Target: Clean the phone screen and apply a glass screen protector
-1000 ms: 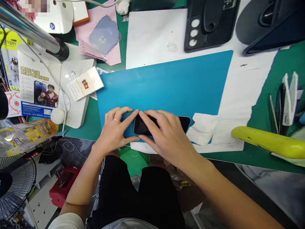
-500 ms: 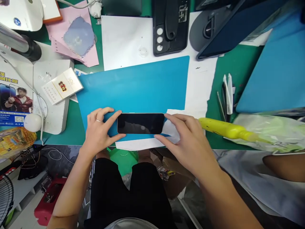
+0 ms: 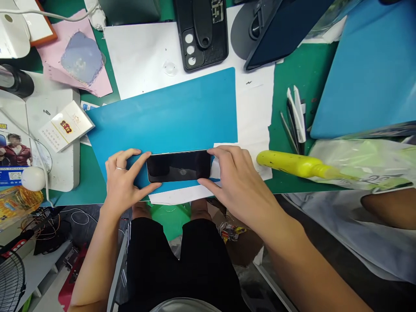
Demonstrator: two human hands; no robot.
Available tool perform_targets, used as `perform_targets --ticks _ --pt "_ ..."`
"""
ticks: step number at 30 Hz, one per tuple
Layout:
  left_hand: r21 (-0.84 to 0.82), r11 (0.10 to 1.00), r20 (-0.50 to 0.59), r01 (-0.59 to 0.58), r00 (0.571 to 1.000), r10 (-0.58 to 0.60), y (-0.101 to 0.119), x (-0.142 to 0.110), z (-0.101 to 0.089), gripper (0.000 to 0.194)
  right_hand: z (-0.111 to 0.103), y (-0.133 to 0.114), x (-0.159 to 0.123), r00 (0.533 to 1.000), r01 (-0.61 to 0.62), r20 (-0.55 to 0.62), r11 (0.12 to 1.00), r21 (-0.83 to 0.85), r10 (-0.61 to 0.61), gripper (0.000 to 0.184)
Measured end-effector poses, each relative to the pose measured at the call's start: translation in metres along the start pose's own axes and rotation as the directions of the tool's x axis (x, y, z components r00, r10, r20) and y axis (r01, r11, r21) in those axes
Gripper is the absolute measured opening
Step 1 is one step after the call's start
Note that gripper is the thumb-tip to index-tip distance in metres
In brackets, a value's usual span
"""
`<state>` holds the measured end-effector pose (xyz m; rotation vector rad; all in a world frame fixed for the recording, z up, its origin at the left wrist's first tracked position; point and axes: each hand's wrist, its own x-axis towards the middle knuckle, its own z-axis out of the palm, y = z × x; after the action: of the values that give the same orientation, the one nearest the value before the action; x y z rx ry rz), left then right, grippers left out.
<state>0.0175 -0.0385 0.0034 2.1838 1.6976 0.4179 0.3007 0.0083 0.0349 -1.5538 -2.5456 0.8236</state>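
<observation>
A smartphone point(image 3: 178, 166) with a dark, shiny screen lies lengthwise across my view, over the near edge of a blue mat point(image 3: 175, 117). My left hand point(image 3: 125, 177) grips its left end, the thumb at the lower corner and the index finger at the upper one; a ring shows on one finger. At the right end, my right hand point(image 3: 230, 173) holds the phone the same way, fingertips on the upper corner and thumb on the lower. White paper point(image 3: 182, 195) sticks out below the phone along the table edge.
Right of my right hand lies a yellow bottle point(image 3: 289, 164) with a thin nozzle, near several pen-like tools point(image 3: 296, 121). A black phone-like case point(image 3: 203, 39) and a stand point(image 3: 260, 34) are at the back. A cigarette pack point(image 3: 66, 125) rests on the left. Another person's arm point(image 3: 388, 210) shows at right.
My view has shifted, so the table things appear further left. Both hands still hold the phone's ends, and it now looks slightly tilted, its right end higher in view.
</observation>
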Motion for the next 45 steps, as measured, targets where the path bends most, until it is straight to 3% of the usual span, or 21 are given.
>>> perform_targets --ticks 10,16,20,25,31,34,37,40,43,45 --pt "-0.01 1.0 0.002 0.013 1.0 -0.013 0.001 0.0 0.0 0.069 0.002 0.004 0.005 1.0 0.009 0.01 1.0 0.021 -0.009 0.037" --pt "-0.017 1.0 -0.004 0.014 1.0 -0.014 0.001 -0.001 0.002 0.071 0.002 0.005 0.002 1.0 0.023 -0.003 1.0 0.005 -0.023 0.046" --pt "-0.038 0.999 -0.01 -0.011 1.0 0.011 0.001 -0.003 0.002 0.071 0.002 -0.01 0.002 1.0 0.014 0.001 0.998 -0.067 -0.014 0.064" --pt "-0.165 0.982 -0.008 -0.094 0.996 0.094 0.002 -0.005 -0.003 0.071 0.005 -0.033 0.014 0.973 0.227 0.074 0.968 -0.109 -0.22 0.073" --pt "-0.286 0.956 0.062 -0.069 0.994 0.091 0.0 -0.005 -0.012 0.077 0.003 -0.016 0.028 0.861 0.509 0.074 0.848 -0.15 -0.503 0.068" --pt "-0.529 0.848 0.085 0.026 0.996 0.022 0.008 -0.005 -0.016 0.094 -0.004 -0.009 0.029 0.861 0.509 0.028 0.86 -0.036 -0.508 0.069" --pt "-0.776 0.625 0.073 0.084 0.996 -0.042 0.022 -0.002 -0.014 0.105 -0.003 -0.013 0.027 0.89 0.451 -0.012 0.876 0.172 -0.456 0.071" --pt "-0.902 0.426 0.035 0.076 0.994 -0.103 0.033 0.01 -0.009 0.101 0.004 -0.022 0.026 0.935 0.344 -0.055 0.855 0.388 -0.351 0.079" --pt "-0.936 0.338 0.051 0.093 0.99 -0.129 0.032 0.033 -0.004 0.101 0.009 -0.025 0.031 0.976 0.201 -0.07 0.735 0.647 -0.206 0.091" --pt "-0.947 0.306 0.078 0.101 0.993 -0.087 0.027 0.054 0.0 0.109 0.006 -0.024 0.041 0.984 0.179 -0.127 0.628 0.757 -0.127 0.083"
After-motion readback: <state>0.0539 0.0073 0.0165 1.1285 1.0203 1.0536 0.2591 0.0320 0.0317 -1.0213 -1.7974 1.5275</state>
